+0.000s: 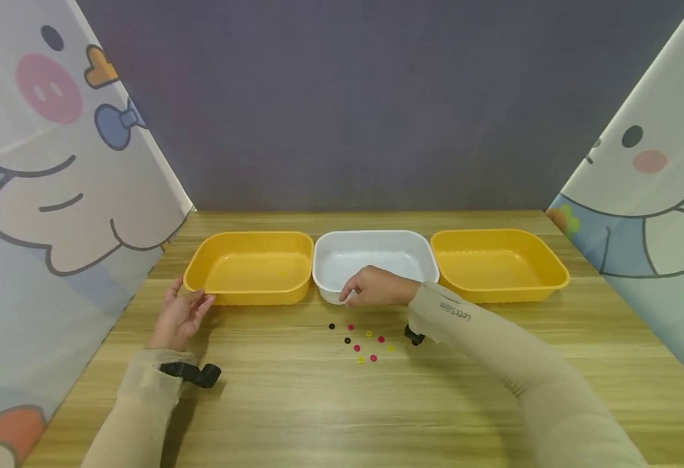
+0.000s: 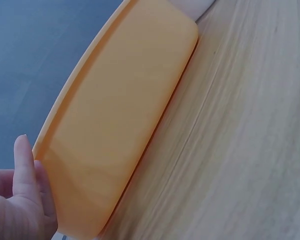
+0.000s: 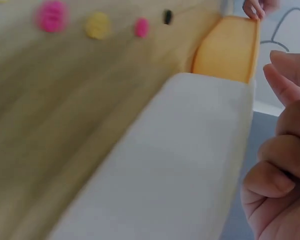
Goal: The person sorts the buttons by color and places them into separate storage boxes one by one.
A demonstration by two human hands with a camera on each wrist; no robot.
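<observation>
My left hand (image 1: 180, 318) is at the near left corner of the left yellow tray (image 1: 260, 298), its fingers loosely extended against the wall and rim. In the left wrist view, fingers (image 2: 25, 170) touch that tray's end. My right hand (image 1: 377, 287) hovers above the front rim of the white tray (image 1: 331, 294). In the right wrist view its thumb and forefinger come close together, the other fingers (image 3: 270, 180) are curled, and nothing shows between the tips. Small buttons lie on the table, among them a black button (image 1: 347, 340), a pink button (image 1: 373, 358) and a yellow button (image 1: 360, 360).
A second yellow tray (image 1: 499, 295) stands right of the white one, the three trays side by side. A small yellow piece (image 1: 281, 273) lies in the left tray. A dark grey panel (image 1: 365, 104) rises behind the wooden table (image 1: 295, 409), with printed cartoon panels at both sides.
</observation>
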